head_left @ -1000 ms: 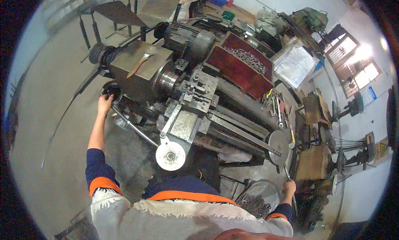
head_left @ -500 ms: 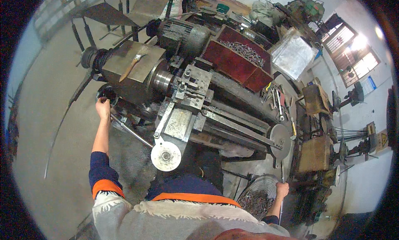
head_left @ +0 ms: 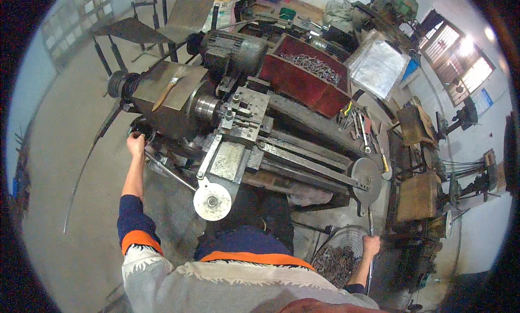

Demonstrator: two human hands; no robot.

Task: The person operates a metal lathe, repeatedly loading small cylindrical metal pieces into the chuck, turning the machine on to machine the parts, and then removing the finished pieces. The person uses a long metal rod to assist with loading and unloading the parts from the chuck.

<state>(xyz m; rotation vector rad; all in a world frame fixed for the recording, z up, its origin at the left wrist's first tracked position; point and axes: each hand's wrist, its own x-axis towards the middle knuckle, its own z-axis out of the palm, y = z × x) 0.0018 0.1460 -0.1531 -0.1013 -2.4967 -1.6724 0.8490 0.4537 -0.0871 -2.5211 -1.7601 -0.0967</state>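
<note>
A small lathe-like machine stands before me, with a grey metal tool block and a shiny round chuck. My left hand is closed at a dark round cup-shaped part below the headstock; what its fingers hold is hidden. My right hand is wrapped around a long metal lever, which runs up to a grey disc at the machine's right end. A white round plate sits at the front of the slide, and a metal rod reaches toward it from the left.
A wooden-handled brush lies on the headstock cover. Behind the bed, a red tray holds many small metal parts. Spanners lie at its right. A basket of dark metal pieces stands beside my right forearm. An electric motor sits behind.
The view has shifted slightly, so the machine appears a little further left. My right hand and the lever have moved slightly right. Both hands keep their closed poses.
</note>
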